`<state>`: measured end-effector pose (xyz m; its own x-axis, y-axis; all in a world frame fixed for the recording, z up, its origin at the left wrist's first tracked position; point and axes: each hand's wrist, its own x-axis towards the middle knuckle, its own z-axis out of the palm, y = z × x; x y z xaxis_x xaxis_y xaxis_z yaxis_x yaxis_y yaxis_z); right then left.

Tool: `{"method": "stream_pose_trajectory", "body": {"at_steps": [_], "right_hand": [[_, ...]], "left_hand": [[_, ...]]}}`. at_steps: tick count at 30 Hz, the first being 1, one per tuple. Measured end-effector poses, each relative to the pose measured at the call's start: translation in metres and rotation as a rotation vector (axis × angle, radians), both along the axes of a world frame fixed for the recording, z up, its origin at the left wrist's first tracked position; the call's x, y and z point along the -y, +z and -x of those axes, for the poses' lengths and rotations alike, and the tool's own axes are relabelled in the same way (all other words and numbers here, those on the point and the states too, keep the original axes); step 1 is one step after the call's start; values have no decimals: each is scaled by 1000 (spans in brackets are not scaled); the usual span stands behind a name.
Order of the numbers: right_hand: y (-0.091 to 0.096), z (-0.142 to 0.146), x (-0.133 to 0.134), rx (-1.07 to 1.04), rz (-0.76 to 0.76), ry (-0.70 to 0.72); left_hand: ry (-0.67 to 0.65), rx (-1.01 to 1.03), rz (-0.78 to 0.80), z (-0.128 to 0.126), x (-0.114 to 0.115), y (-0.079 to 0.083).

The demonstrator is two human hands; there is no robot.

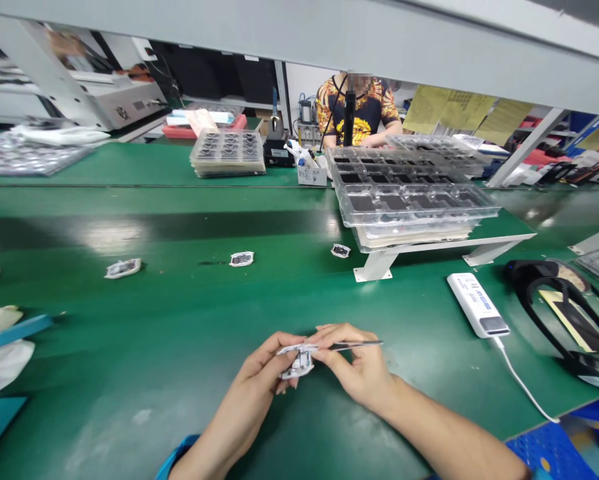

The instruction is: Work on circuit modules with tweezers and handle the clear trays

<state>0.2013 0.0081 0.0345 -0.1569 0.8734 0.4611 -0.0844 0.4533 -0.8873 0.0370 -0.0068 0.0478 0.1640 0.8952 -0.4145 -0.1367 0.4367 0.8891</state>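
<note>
My left hand is closed round a small white housing with electronic parts showing inside it, held above the green bench. My right hand pinches thin metal tweezers, whose back end sticks out to the right. Their tips meet the upper edge of the housing, where the fingers partly hide them. Beyond my hands, similar white housings lie in a row: one at the left, one in the middle and one at the right.
Clear plastic trays are stacked on a low stand. To the right lie a white corded device and a black headband-like item. Another tray stack stands at the back. A person sits across the bench.
</note>
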Motion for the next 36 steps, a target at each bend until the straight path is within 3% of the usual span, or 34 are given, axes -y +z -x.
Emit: {"method": "stream_pose_trajectory", "body": {"at_steps": [5, 13, 18, 23, 27, 30, 33, 36], "right_hand": [[0, 1, 1, -37, 50, 4], [-1, -2, -2, 56, -21, -64], [-2, -2, -2, 92, -25, -84], [3, -1, 2, 116, -180, -120], [17, -4, 8, 158, -295, -96], [23, -7, 11, 194, -377, -74], [15, -8, 11, 267, -477, -63], [-2, -4, 6, 329, -645, -127]], "left_hand": [[3, 2, -15, 0, 2, -1], [-168, -25, -112, 4, 5, 4], [-85, -65, -160, 3, 3, -7], [-112, -162, -215, 15, -15, -10], [-98, -270, -289, 22, -46, -6], [-122, -480, -445, 14, -85, -1], [-95, -647, -569, -11, -139, 5], [-147, -649, -608, -53, -190, 10]]}}
